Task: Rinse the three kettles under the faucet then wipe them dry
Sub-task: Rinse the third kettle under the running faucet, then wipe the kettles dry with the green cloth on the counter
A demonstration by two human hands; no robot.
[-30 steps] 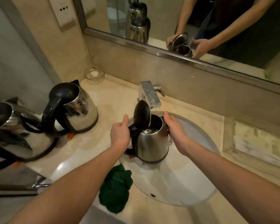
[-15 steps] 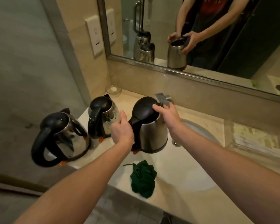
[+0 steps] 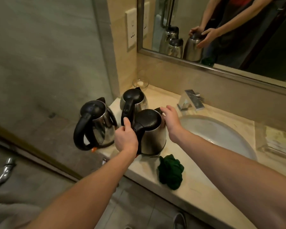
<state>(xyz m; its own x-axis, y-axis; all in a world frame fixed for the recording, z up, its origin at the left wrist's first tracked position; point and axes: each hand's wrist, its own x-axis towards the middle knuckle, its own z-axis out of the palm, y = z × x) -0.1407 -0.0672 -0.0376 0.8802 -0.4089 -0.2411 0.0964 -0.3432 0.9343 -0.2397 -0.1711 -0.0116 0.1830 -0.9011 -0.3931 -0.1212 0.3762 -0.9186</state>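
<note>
- A wide mirror (image 3: 221, 38) in a grey metal frame hangs on the beige stone wall.
- Just left of the mirror, a white socket plate (image 3: 131, 30) sits on the same wall.
- Far left of the mirror stands a dull grey-green wall (image 3: 40, 47).
- Below the mirror runs a pale marble desk (image 3: 196, 184) with an oval white sink (image 3: 221, 134) set into it.
- Under the mirror's lower left corner, a small glass dish (image 3: 140, 83) stands in the desk's corner.
- Below the mirror's right end lies a clear tray (image 3: 277, 141), its contents blurred.
- Well below the mirror, grey floor tiles (image 3: 139, 212) show.
- The light is dim and warm yellow.
</note>
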